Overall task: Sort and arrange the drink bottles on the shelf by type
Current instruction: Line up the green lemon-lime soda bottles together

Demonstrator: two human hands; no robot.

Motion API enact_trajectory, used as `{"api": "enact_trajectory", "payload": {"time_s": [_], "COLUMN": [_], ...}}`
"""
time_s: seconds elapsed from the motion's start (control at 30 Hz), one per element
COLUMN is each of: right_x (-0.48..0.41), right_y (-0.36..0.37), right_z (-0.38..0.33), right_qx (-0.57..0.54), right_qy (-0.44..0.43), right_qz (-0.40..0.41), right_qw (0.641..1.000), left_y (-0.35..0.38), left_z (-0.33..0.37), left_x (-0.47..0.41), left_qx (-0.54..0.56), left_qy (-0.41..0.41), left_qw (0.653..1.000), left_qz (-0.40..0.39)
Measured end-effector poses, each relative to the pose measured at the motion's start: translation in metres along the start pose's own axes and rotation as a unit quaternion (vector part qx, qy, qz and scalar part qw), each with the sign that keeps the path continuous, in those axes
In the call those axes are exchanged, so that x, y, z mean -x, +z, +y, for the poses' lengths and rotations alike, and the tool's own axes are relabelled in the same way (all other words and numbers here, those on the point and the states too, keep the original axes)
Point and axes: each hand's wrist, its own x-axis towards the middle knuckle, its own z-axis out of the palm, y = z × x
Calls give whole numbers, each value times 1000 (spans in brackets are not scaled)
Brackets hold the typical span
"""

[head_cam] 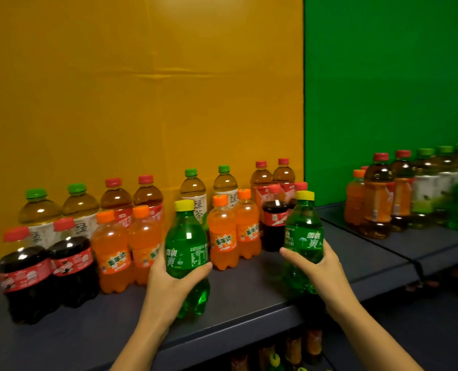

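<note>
My left hand (169, 274): wrapped around the waist of a green translucent plastic soda bottle with a yellow cap (187, 253), fingers curled across its label, upright, base just above or on the front of the shelf; I cannot tell which.
My right hand (321, 266): closed on a second green plastic bottle with a yellow cap (302, 236), thumb across the front, bottle upright near the shelf's front edge.
Shelf: dark grey, smooth, matt board (94, 333) with a squared front lip.
Lower level: blurred bottle tops (294, 349) under the shelf edge, too dim to tell apart.
Front row, left: two squat dark cola bottles with red caps and red labels (45, 271), lobed bases, touching side by side.
Beside them: two orange soda bottles with orange caps (126, 250), glossy; two more orange soda bottles (233, 231) stand between my hands.
Behind my right bottle: one dark cola bottle with red cap (274, 218).
Back row: taller amber tea bottles with green or red caps (147, 199), domed shoulders, against the yellow creased backdrop (142, 76).
Far right: green backdrop panel (383, 89), with a blurred mixed cluster of bottles (410, 194) on the neighbouring shelf section.
</note>
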Motion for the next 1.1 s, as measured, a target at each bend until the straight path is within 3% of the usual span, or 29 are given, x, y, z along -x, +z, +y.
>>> {"api": "enact_trajectory", "payload": {"time_s": [0.3, 0.6, 1.1], "right_x": [30, 41, -29], "right_y": [-93, -238, -475], "right_z": [-3, 1, 17], "right_qx": [35, 74, 116], "right_qy": [-16, -9, -16], "right_qz": [111, 210, 196], "right_qw": [993, 975, 974], "left_y": [107, 262, 518], "left_z": [-6, 4, 31], "left_x": [2, 18, 56], "left_qx": [87, 125, 137], "left_qy": [11, 22, 4], "left_qw": [989, 966, 965], "left_qz": [-118, -227, -225]}}
